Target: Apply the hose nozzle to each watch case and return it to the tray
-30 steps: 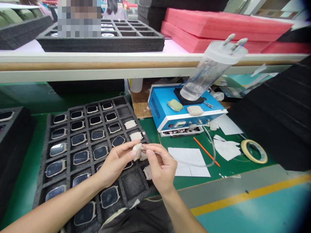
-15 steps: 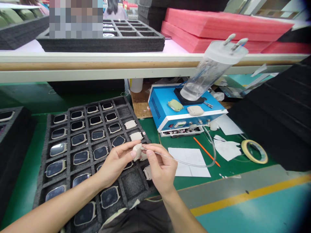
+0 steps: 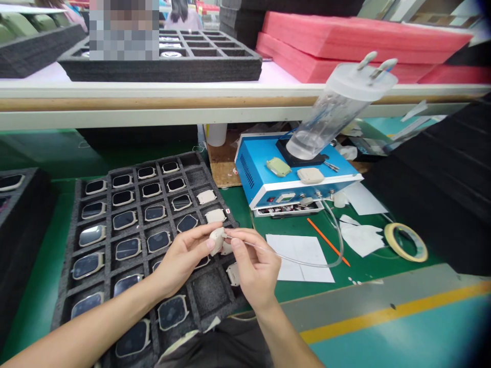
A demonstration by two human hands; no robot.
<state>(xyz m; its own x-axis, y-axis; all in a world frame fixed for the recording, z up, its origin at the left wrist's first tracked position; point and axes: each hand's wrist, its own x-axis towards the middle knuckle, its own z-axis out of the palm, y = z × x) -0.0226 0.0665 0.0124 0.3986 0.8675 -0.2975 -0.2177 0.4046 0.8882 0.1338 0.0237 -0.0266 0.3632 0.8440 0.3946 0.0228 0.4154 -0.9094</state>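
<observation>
My left hand (image 3: 184, 257) pinches a small beige watch case (image 3: 217, 240) above the right side of a black foam tray (image 3: 100, 249). My right hand (image 3: 255, 267) is closed on the tip of a thin clear tube (image 3: 307, 260), pressed against the case. The tube loops across the green mat back to a blue machine (image 3: 291, 174). Many tray cells hold beige cases with dark glass faces; a few cases (image 3: 215, 215) near my hands lie face down.
A clear cylinder (image 3: 337, 105) leans on the blue machine, with two cases on its top. White paper (image 3: 299, 250), an orange stick (image 3: 328, 242), a tape roll (image 3: 406, 242) and black foam (image 3: 441, 184) lie to the right. A shelf above holds another foam tray (image 3: 161, 64) and pink foam.
Both hands hold the same pose with the case and tube. Only the view has shifted slightly.
</observation>
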